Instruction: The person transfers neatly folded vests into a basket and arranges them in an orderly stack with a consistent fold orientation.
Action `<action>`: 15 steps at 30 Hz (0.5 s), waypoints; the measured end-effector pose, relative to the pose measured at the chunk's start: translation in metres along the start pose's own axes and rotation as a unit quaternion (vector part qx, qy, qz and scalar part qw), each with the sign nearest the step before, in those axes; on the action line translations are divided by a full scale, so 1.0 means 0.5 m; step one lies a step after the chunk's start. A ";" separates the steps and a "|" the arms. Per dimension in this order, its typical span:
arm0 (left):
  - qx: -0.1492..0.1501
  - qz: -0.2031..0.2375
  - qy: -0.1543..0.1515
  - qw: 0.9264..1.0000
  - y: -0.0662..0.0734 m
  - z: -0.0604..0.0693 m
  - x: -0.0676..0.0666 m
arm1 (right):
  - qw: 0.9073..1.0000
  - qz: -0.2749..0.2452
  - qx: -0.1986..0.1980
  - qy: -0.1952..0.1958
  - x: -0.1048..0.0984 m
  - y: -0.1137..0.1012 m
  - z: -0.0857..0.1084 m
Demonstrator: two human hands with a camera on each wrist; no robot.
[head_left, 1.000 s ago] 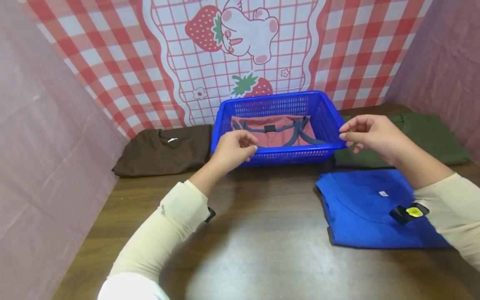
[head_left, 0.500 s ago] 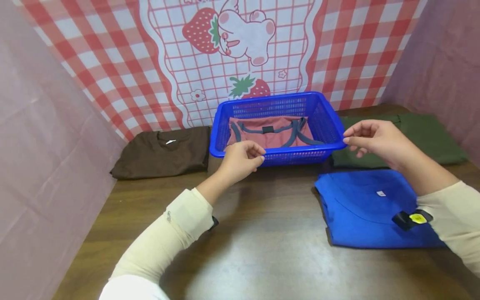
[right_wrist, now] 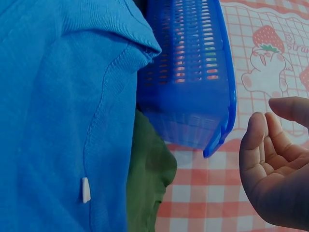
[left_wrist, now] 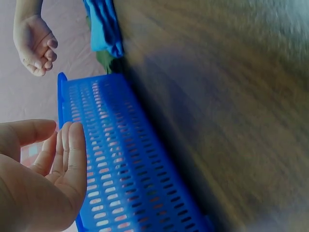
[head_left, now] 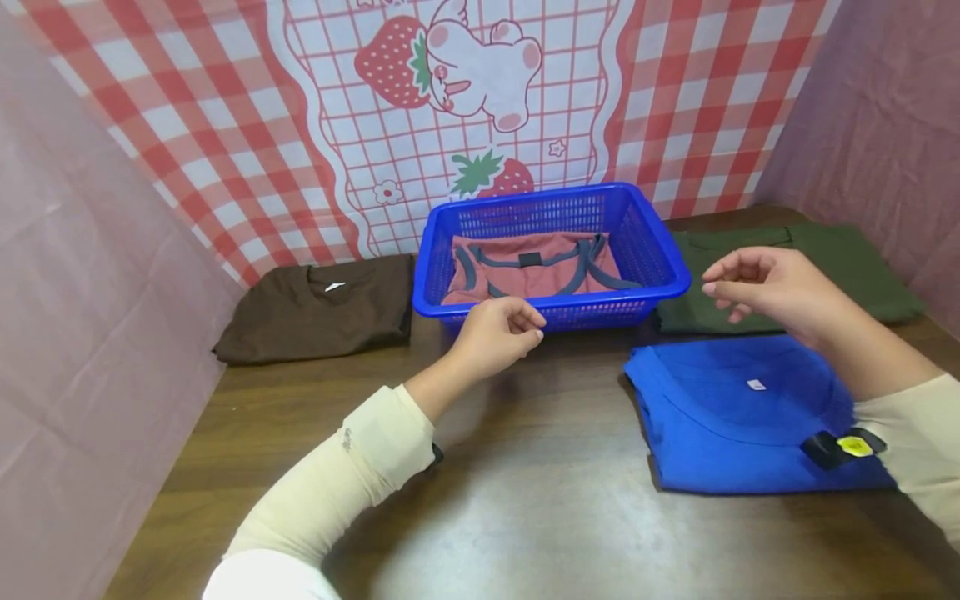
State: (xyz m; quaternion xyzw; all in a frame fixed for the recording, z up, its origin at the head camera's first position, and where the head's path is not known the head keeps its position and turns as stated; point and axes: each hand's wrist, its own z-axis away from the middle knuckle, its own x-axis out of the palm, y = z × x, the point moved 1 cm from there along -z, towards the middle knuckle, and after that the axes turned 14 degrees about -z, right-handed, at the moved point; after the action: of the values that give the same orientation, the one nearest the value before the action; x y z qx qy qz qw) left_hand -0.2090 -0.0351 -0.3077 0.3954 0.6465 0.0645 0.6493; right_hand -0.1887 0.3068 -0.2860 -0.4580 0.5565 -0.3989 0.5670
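Note:
A blue plastic basket [head_left: 555, 312] stands against the back cloth, with a folded pink garment with grey-blue trim [head_left: 498, 250] lying inside. My left hand [head_left: 497, 335] hovers in front of the basket's near wall, fingers loosely bent; the left wrist view shows nothing between thumb and fingertips. To the right of the basket, my right hand [head_left: 772, 287] hangs in the air above the folded green shirt [head_left: 862, 267], its fingers relaxed and holding nothing. A folded blue shirt [head_left: 720, 417] lies below that hand, partly covered by the right forearm.
A folded brown shirt [head_left: 330, 312] lies to the left of the basket on the wooden table [head_left: 480, 500]. Behind rises a red-and-white checked cloth [head_left: 247, 108] with strawberry prints. Pink cloth walls [head_left: 82, 317] close off both sides.
My left hand has moved right and slightly down along the basket's front. My right hand has drawn away from the basket's right rim, toward the right. The view has shifted a little.

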 end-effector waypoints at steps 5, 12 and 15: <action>-0.026 0.037 -0.031 0.998 0.003 0.005 0.016 | 1.000 0.001 0.001 -0.002 -0.012 0.006 0.005; -0.070 0.102 -0.060 0.991 0.013 0.005 0.040 | 1.000 0.026 -0.003 -0.007 -0.038 0.014 0.016; -0.088 0.135 -0.072 0.984 0.015 0.004 0.056 | 1.000 0.028 -0.002 -0.007 -0.048 0.020 0.018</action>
State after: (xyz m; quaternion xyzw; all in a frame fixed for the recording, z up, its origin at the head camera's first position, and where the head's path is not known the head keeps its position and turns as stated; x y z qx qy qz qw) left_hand -0.1995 -0.0143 -0.3254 0.4239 0.5302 0.1797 0.7119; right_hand -0.1820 0.3329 -0.2895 -0.4462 0.5661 -0.3784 0.5807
